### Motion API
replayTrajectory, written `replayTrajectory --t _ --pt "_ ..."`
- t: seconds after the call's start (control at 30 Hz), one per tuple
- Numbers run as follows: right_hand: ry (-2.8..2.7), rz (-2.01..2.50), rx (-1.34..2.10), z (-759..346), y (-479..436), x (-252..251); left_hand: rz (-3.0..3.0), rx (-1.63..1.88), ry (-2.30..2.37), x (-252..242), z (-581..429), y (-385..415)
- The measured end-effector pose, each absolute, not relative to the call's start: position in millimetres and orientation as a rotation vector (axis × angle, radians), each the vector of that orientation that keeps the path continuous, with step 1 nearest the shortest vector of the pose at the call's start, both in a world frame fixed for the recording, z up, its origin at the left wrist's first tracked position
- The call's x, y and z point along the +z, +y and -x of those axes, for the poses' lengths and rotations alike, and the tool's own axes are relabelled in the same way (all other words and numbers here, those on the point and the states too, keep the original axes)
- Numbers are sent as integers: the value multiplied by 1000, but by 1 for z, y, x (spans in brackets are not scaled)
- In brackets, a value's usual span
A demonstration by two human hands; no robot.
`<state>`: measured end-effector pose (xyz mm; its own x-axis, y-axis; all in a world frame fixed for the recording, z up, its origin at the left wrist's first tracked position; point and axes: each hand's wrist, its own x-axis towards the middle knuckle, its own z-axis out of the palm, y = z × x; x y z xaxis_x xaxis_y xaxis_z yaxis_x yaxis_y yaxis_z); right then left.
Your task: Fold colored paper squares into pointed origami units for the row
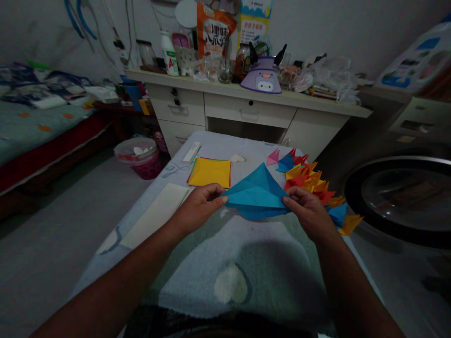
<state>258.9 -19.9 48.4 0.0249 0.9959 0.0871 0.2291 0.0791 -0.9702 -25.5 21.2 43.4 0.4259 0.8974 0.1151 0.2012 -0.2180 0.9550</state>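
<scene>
A blue sheet of origami paper (255,192), creased and partly folded, is stretched between my two hands above the cloth-covered table (211,249). My left hand (204,202) pinches its left corner between thumb and fingers. At the opposite corner, my right hand (306,206) grips the paper in the same way. Beyond my left hand lies a stack of square paper (210,172) with a yellow sheet on top. Folded paper pieces (306,180) in red, orange, blue and pink crowd the table's right side, past my right hand.
A pale flat strip (155,213) lies on the table's left, and a small white box (192,152) sits farther back. Behind the table stands a white cabinet (246,105) loaded with jars and packets. A washing machine (405,188) is at right, a pink bin (141,157) at left.
</scene>
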Motion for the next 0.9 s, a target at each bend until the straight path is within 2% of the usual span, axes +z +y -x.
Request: replayTrajectory --t 0.17,0.33,0.4,0.5,0.57,0.9 --pt "-1118 1257 1027 -248 -7 56 -1409 1053 938 50 13 30" --pt "-1252 1437 998 -245 11 14 -1442 1142 1049 6 6 45" --pt "-1420 1566 776 -243 13 -6 -1466 1138 1084 -12 6 49" --pt "-1726 1665 203 -235 9 -23 -1562 1087 1112 -27 7 50" --pt "-1903 1616 34 -228 5 -27 -1627 1057 1144 -29 8 49" --pt "-2158 1443 32 -212 -2 -28 -1625 931 1238 -22 8 41"
